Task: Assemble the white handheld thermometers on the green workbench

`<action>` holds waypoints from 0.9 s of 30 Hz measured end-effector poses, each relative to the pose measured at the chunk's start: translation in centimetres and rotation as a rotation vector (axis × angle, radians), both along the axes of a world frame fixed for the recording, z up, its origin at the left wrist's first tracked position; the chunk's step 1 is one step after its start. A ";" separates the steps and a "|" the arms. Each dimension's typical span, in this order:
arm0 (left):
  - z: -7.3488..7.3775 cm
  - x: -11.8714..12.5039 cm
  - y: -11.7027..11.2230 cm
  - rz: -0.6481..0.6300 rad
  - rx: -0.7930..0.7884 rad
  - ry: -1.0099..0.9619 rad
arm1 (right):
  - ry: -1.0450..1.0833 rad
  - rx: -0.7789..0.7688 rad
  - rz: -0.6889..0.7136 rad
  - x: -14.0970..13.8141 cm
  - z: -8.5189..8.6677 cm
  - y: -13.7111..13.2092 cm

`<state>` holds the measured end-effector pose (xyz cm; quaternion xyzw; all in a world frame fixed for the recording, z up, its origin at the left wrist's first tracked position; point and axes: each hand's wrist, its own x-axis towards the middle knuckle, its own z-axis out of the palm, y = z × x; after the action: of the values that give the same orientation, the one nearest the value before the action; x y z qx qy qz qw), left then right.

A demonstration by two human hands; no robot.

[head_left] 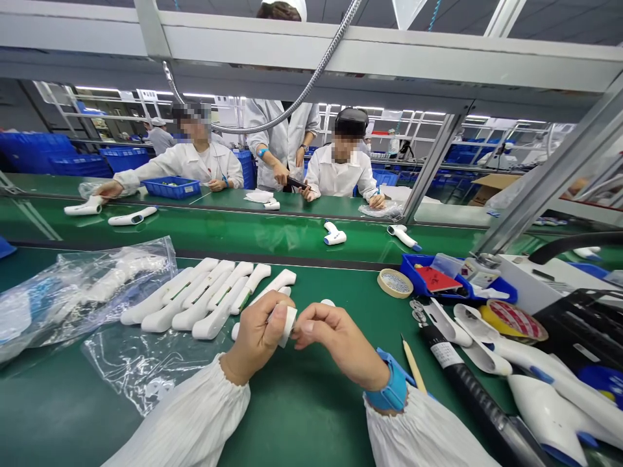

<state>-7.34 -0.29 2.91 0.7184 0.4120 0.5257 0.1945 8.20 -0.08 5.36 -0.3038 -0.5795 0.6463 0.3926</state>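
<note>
My left hand (260, 334) is closed around a small white plastic part (289, 326) over the green table. Close beside it, my right hand (335, 337) has its fingers pinched together, and whatever they hold is too small to make out. A blue wrist strap (389, 381) circles my right wrist. Just left of my left hand lies a row of several white handle-shaped housings (214, 314), some with green strips showing inside. A small white round piece (328, 302) shows partly behind my right hand.
Plastic bags (111, 285) lie at the left. To the right are a tape roll (395, 283), a blue bin (428, 275), a wooden stick (413, 364), a black electric screwdriver (472, 389) and white housings (549, 412). Beyond runs a green conveyor (243, 227) carrying thermometer-like devices; co-workers (341, 168) sit across.
</note>
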 end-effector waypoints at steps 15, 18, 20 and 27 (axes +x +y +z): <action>0.2 0.0 0.1 -0.040 0.017 0.058 | -0.533 0.427 -0.209 -0.5 1.5 -1.2; 0.2 -0.1 -0.1 -0.047 0.036 0.066 | -0.476 0.349 -0.252 -0.8 1.1 -1.2; 0.2 0.0 -0.2 -0.051 0.050 0.070 | -0.407 0.272 -0.261 -1.0 0.7 -1.1; 0.1 0.1 -0.2 -0.044 0.091 0.058 | -0.133 0.012 -0.249 -1.6 -0.8 -0.5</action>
<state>-7.22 -0.47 2.98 0.7502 0.3772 0.5187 0.1610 6.62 -0.55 4.58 -0.4132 -0.5658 0.5677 0.4323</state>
